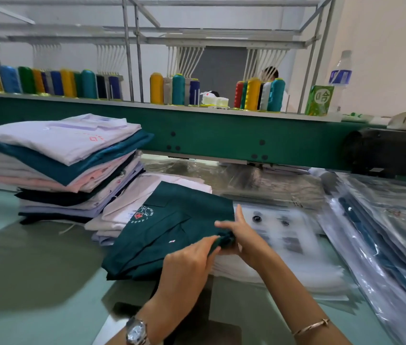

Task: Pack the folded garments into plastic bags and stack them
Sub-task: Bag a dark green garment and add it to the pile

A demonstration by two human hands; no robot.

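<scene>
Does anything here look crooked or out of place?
The tall stack of folded garments on the left is askew: layers fanned, edges unaligned, upper ones jutting right. The green garment gripped by left hand and right hand lies angled.

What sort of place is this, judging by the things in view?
Most likely a garment embroidery workshop: coloured thread cones stand in rows on a green machine beam, folded garments are stacked below, and the left hand and right hand grip a dark green garment beside plastic bags.

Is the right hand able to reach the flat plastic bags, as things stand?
Probably yes: the plastic bags lie just beside the right hand, nothing between. But it grips the green garment together with the left hand.
</scene>
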